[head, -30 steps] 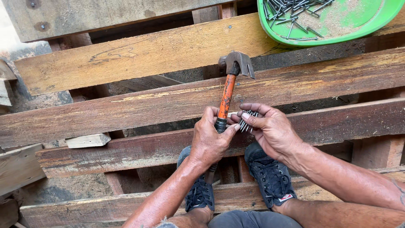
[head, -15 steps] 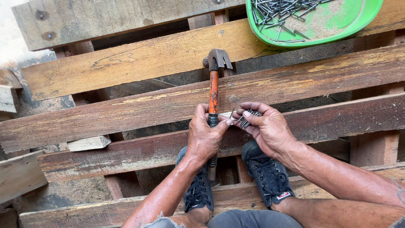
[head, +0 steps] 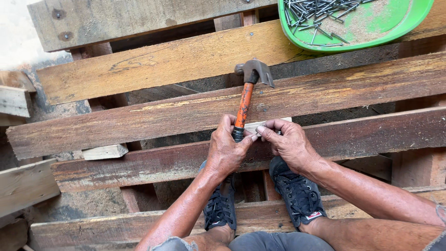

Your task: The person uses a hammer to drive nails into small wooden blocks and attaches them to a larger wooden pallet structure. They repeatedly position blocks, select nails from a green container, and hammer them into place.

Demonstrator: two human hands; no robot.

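Left hand wrapped tight round the black grip end of a claw hammer, orange shaft running up and away, steel head sitting over the gap above the dark plank. Right hand curled right beside it, fingertips pinched together and touching the left thumb; something small maybe held in there, can't tell what. Pale scrap of wood poking out just behind both hands. Both forearms coming in low from the bottom edge, wrists bent down, hands resting on the reddish-brown plank. Two black sneakers planted under the hands, partly down in the gaps between boards. Up top right, green plastic tray cut off by the frame edge, holding a loose heap of grey nails at its left end plus a dusting of sawdust. Tray sitting on the lighter plank, well apart from the hands. Wide open slots between all the planks, bare ground showing through on the left. Short offcut block wedged in a gap to the left.
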